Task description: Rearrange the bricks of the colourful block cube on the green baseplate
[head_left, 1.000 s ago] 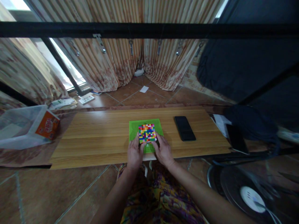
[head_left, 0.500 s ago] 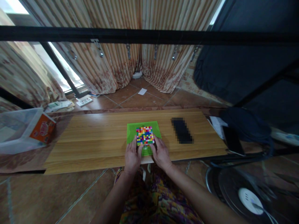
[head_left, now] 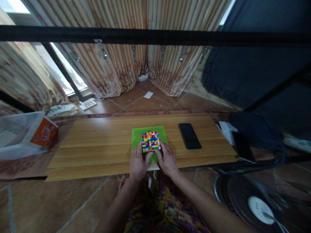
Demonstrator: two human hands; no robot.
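A square block of multicoloured toy bricks [head_left: 151, 141] lies over a green studded baseplate [head_left: 136, 133] at the middle of the wooden board. My left hand [head_left: 139, 163] grips the block's left side, its fingers along that edge and its thumb at the near edge. On the opposite side, my right hand [head_left: 167, 160] holds the block with its fingers along the right edge and its thumb near the front corner. Both hands rest partly over the baseplate. Whether the block is pressed onto the studs or only lying on them, I cannot tell.
A black phone [head_left: 190, 136] lies on the wooden board [head_left: 97, 142], right of the baseplate. A clear plastic bin [head_left: 21, 136] with an orange label stands at the left. A black metal bar [head_left: 155, 38] crosses in front of the curtains. Another dark device [head_left: 243, 147] lies beyond the right end.
My left thumb has shifted slightly right along the block's near edge. Both hands otherwise stay in place around the brick block.
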